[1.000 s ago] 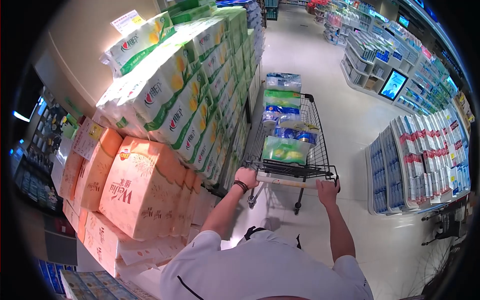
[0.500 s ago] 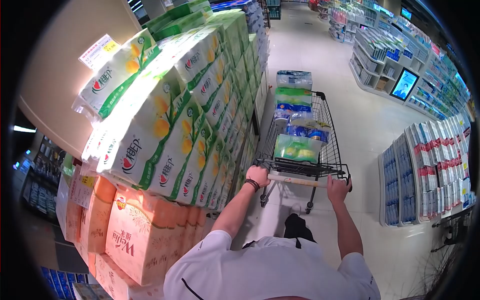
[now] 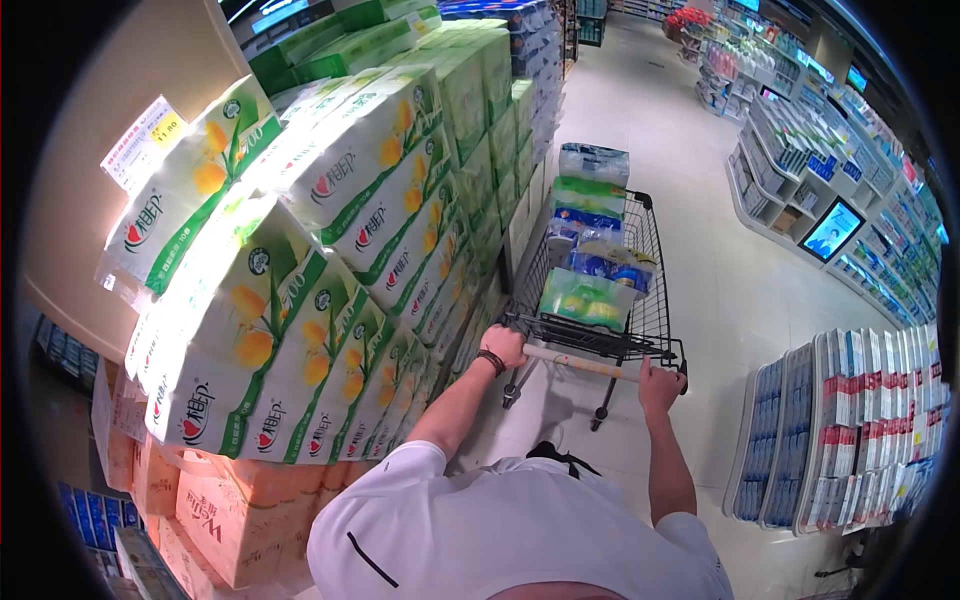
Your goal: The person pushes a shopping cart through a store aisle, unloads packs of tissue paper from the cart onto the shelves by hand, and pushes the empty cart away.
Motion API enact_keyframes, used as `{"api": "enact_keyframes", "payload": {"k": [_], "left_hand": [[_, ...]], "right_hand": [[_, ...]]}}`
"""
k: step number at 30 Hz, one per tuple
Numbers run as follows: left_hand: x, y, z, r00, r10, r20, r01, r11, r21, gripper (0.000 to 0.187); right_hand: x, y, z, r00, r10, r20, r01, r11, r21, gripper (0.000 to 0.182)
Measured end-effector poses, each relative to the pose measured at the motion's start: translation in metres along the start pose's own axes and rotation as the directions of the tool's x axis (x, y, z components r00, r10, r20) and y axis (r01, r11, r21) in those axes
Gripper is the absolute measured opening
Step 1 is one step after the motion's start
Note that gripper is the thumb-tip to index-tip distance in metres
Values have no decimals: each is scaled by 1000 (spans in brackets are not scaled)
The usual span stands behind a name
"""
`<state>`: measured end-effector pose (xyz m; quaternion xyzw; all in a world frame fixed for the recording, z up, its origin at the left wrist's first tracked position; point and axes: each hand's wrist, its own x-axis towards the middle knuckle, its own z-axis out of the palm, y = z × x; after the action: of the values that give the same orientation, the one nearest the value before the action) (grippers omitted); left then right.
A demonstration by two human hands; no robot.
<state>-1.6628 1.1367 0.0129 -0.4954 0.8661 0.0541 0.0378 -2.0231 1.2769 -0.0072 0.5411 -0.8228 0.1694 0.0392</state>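
The shopping cart (image 3: 600,290) stands at the centre of the frame, its long axis running up the aisle toward the top of the picture, nose pointing away from the person. The left hand (image 3: 503,346) is wrapped around the handle bar (image 3: 580,364) at its left end; the right hand (image 3: 660,383) is clamped on its right end. Stacked packages (image 3: 590,240) fill the basket. The tissue-pack wall (image 3: 330,250) at left hides the cart's lower left edge; the wheels are hard to make out.
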Motion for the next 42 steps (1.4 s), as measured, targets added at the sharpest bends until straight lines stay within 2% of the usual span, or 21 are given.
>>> {"api": "enact_keyframes", "payload": {"k": [5, 12, 16, 20, 24, 30, 32, 34, 37, 40, 41, 42], "left_hand": [[69, -9, 2, 999, -28, -29, 28, 1000, -8, 22], [143, -13, -12, 997, -68, -46, 67, 997, -37, 24], [188, -27, -10, 996, -67, -60, 65, 998, -26, 23], [227, -36, -11, 996, -64, -63, 62, 998, -30, 23], [268, -46, -21, 999, -51, -8, 51, 998, -30, 25], [347, -72, -36, 1000, -9, -18, 8, 1000, -18, 25], [373, -79, -40, 999, -16, -52, 14, 999, -30, 23], [396, -87, -45, 998, -14, -64, 11, 999, -46, 22], [433, -102, -38, 994, 33, -108, -41, 996, -73, 18], [470, -118, -43, 989, 68, -133, -75, 996, -52, 17], [478, -120, -44, 987, 78, -141, -86, 995, -45, 17], [486, -120, -43, 987, 76, -141, -86, 994, -61, 17]], "right_hand": [[70, 0, 12, 1000, -28, 13, 27, 999, 16, 61], [153, 13, 46, 994, -110, -13, 109, 992, -62, 48], [195, 14, 62, 991, -129, -30, 125, 987, -105, 48], [237, 14, 72, 990, -144, 9, 144, 988, -62, 47], [277, 10, 89, 992, -127, -4, 127, 991, -47, 44], [356, -7, 110, 997, -71, -7, 71, 997, -36, 44], [377, -11, 113, 999, -38, 32, 39, 999, -30, 44], [399, -9, 120, 997, -71, 42, 72, 997, -34, 45], [439, -18, 130, 995, -50, 87, 51, 999, -6, 45], [497, -28, 126, 944, 126, 304, -172, 976, 129, 41], [521, -31, 124, 891, 122, 438, -346, 807, 479, 34], [540, -50, 114, 890, 78, 449, -361, 721, 591, 31]]}}
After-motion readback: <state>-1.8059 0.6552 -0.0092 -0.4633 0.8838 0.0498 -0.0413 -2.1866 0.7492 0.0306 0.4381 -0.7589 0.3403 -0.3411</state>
